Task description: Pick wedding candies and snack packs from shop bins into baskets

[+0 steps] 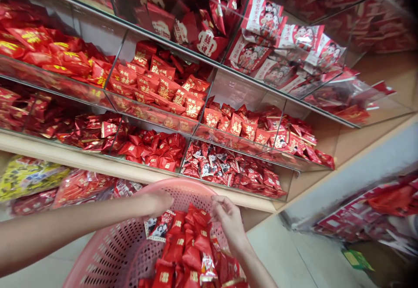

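Observation:
A pink plastic basket (98,249) with a perforated wall stands tilted in front of the shelves, partly filled with small red candy packets (192,244). One packet with black-and-white figures (160,226) lies at the far left of the pile. My left hand (160,203) reaches across the basket from the left, just above that packet. Motion smears its fingers, so what they hold does not show. My right hand (228,216) is at the basket's far right rim with its fingers curled closed around it, beside the red packets.
Tiered shelves with clear dividers hold red wrapped sweets (156,87) and white-and-red packets (264,18). Under the lowest ledge (81,161) lie a yellow bag (32,177) and a bag of red packets (81,188). Red packaging (369,218) lies by the right wall on the tiled floor (287,253).

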Demonstrator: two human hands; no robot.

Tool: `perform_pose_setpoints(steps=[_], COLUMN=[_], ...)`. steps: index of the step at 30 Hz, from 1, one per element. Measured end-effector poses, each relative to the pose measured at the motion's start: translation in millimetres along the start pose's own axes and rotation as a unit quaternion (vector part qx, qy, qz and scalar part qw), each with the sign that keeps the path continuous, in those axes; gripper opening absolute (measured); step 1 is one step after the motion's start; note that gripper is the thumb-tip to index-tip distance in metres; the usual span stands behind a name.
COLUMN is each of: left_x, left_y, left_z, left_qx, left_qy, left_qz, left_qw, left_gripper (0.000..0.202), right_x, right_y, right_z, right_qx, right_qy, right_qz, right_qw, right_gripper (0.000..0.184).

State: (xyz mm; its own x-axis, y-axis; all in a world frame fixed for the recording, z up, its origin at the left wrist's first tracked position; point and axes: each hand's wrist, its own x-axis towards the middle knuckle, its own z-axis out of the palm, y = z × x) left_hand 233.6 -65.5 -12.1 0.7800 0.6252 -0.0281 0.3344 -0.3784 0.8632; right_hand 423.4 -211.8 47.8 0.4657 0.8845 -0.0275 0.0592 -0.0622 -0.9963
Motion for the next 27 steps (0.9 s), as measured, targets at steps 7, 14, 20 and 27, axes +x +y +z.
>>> perform_pose_setpoints(steps=[7,14,20,27], left_x=[-44,-93,-111,-123], left_y=[53,46,43,48], left_z=[-28.7,-48.8,-34.7,-37.7], left_qx=[0.274,0.233,0.19,0.15], left_qy=[0.043,0.198,0.237,0.277], left_qz=[0.055,0.039,0.052,0.067], left_qw=[0.959,0.951,0.951,0.947], left_gripper=[0.019,0.032,0.032,0.029], right_x=[24,79,100,107], right_y=[-10,-39,-52,-48], right_z=[-14,-15,19,29], right_qx=[-0.064,-0.261,-0.472,-0.55], right_qy=[0.039,0.104,0.128,0.139], right_qz=[-0.081,-0.26,-0.308,-0.269], right_qw=[0.994,0.924,0.816,0.778], right_gripper=[0.035,0.028,0.023,0.02])
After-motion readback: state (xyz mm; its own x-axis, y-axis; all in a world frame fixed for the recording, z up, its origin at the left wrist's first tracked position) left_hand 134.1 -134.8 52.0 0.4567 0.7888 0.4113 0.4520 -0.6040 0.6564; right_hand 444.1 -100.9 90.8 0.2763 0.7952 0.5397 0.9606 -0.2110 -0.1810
